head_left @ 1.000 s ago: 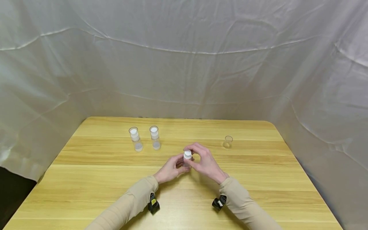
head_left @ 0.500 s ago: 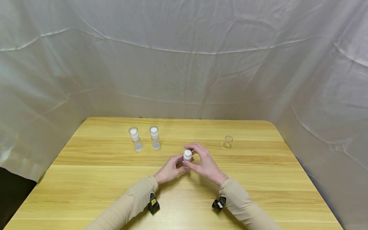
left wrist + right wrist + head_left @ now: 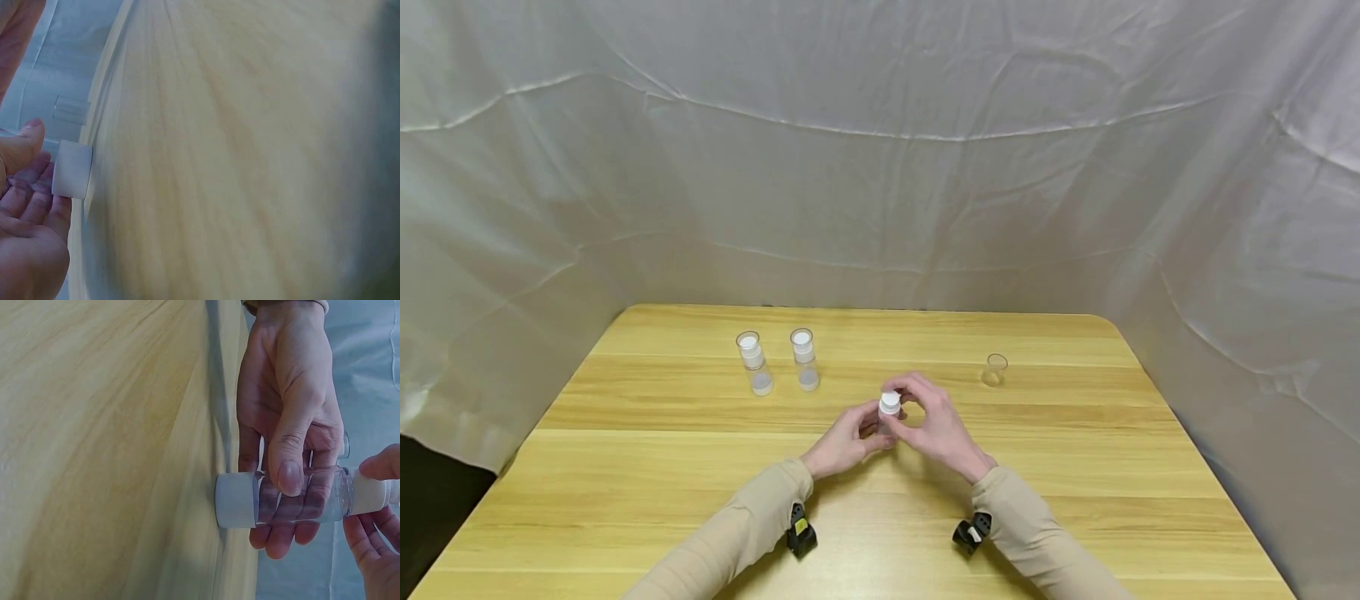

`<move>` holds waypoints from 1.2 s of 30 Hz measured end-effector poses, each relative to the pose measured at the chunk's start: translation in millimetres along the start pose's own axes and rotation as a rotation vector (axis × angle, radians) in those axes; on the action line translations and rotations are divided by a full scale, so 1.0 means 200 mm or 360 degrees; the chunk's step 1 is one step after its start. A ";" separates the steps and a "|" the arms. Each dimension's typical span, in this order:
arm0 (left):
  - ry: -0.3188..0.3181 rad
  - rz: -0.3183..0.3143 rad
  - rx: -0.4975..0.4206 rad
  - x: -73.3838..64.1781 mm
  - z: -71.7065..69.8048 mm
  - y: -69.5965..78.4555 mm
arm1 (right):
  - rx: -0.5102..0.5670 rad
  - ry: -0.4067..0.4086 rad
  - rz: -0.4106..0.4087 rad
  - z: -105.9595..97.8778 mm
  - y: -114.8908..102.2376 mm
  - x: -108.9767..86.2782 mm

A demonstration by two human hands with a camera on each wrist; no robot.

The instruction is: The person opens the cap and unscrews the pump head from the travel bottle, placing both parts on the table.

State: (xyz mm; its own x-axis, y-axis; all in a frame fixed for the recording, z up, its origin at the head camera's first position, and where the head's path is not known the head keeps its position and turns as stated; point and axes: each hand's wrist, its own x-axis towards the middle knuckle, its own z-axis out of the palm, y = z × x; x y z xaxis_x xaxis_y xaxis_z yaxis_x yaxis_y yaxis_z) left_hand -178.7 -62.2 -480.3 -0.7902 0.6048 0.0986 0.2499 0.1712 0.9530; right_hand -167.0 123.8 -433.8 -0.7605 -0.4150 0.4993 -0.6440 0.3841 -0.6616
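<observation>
Left hand point(image 3: 844, 440): thumb on one side and bent fingers on the other, closed in to the width of a clear cylindrical plastic bottle point(image 3: 300, 509) and holding it by the body.
Right hand point(image 3: 936, 427): thumb and fingertips pinch the smooth white plastic top point(image 3: 369, 495) of that bottle, spread no wider than the top.
Held bottle: upright between the two hands; whether its white cylindrical base point(image 3: 236, 501) touches the pale wood-grain table point(image 3: 1037, 508), I cannot tell.
Feel: probably light and stiff-walled, with a slick surface more apt to turn in the fingers than to dent.
Best hold: round the body just above the base for the left hand, the sides of the top for the right.
Beyond the left hand: two clear bottles with white fittings point(image 3: 805, 360), both upright under clear covers.
Beyond the right hand: a small clear cup point(image 3: 996, 372), well apart from it.
Head view: alone shows both standing bottles whole, while fingers hide most of the held body.
Right wrist view: bares that body, left fingers visible through it.
Left wrist view: shows the base beside the left fingertips; the top cannot be made out.
</observation>
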 end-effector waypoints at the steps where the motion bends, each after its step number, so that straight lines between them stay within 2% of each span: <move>1: 0.0000 0.0000 -0.0004 0.00 0.00 0.00 | 0.0001 -0.0016 0.0006 0.00 0.00 0.00; 6: -0.0005 -0.0007 -0.0012 0.00 0.00 0.00 | -0.0002 -0.0033 0.0007 0.00 0.00 0.00; 15: 0.0005 0.0004 0.0005 0.00 0.00 0.01 | -0.0016 0.0125 0.0027 0.03 0.01 -0.01; 26: 0.0009 -0.0027 0.0009 0.00 0.00 0.01 | 0.0017 0.0038 0.0050 0.02 0.00 -0.01; 36: 0.0006 -0.0021 -0.0002 0.00 0.00 0.01 | 0.0063 0.0128 0.0073 0.03 0.01 -0.02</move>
State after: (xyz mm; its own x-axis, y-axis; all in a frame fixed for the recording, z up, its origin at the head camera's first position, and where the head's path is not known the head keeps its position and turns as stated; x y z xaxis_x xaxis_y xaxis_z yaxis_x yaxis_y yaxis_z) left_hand -177.9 -61.8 -478.2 -0.7954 0.5998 0.0873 0.2389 0.1778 0.9546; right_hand -164.6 120.5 -439.7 -0.7945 -0.3294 0.5101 -0.6056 0.3679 -0.7056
